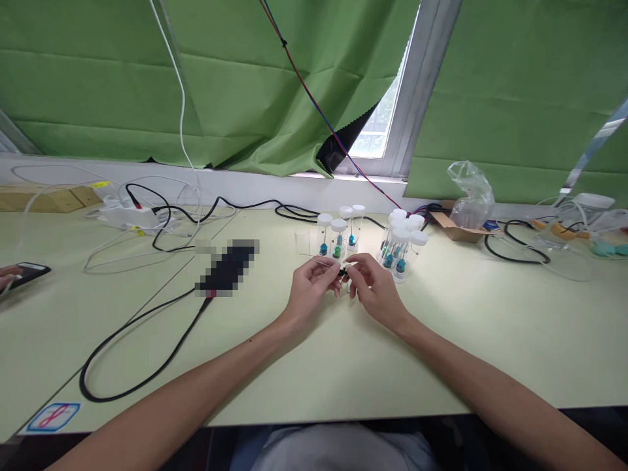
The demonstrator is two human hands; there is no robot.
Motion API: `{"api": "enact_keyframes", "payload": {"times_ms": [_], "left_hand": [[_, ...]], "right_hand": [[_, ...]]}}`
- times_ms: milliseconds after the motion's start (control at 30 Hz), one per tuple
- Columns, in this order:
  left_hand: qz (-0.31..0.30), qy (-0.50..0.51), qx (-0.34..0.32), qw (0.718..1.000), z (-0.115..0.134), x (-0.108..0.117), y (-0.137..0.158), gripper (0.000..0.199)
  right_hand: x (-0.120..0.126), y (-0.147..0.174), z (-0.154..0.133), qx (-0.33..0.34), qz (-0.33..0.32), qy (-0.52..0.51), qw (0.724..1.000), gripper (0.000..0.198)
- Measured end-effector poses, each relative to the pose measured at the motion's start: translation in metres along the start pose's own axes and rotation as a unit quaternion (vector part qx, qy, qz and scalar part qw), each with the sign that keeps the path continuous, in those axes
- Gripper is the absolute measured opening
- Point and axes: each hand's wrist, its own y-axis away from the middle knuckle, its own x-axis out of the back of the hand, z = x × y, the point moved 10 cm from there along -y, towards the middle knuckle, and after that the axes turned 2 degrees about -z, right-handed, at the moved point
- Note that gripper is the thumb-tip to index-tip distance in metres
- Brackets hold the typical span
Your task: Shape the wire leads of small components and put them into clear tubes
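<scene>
Over the middle of the table, my left hand (314, 282) pinches a small black piece (343, 271) between thumb and fingers. My right hand (377, 286) closes on the same piece from the other side. A thin straight rod (314, 257) reaches out leftward above my left fingers; whether it joins the black piece I cannot tell. Just beyond the hands stand several clear vials (338, 237) with white caps and blue or green parts inside. A denser group of similar vials (401, 247) is behind my right hand. An uncapped clear tube (301, 241) stands behind my left hand.
To the left lies a pixelated dark device (228, 268) with a looping black cable (83, 366). A white power strip (130, 216) sits farther back. Another person's hand (8, 275) holds a phone at the left edge. A cardboard box (458, 226) with a plastic bag stands back right.
</scene>
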Motion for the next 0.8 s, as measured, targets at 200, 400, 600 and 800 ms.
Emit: {"api": "enact_keyframes", "payload": {"times_ms": [200,400,600,800], "left_hand": [[0.016,0.006,-0.005,1.0,0.003,0.004,-0.002,0.025],[0.015,0.007,-0.016,1.0,0.003,0.007,-0.003,0.023],[0.004,-0.002,-0.015,1.0,0.003,0.003,-0.002,0.022],[-0.003,-0.003,-0.009,1.0,0.001,0.001,-0.001,0.023]], "right_hand": [[0.003,0.001,-0.004,0.001,0.011,0.023,1.0,0.027],[0.0,0.002,-0.012,0.035,-0.003,0.029,0.999,0.025],[0.0,0.001,-0.006,0.024,-0.003,0.01,1.0,0.024],[-0.001,0.001,-0.001,0.012,-0.006,-0.001,1.0,0.023]]}}
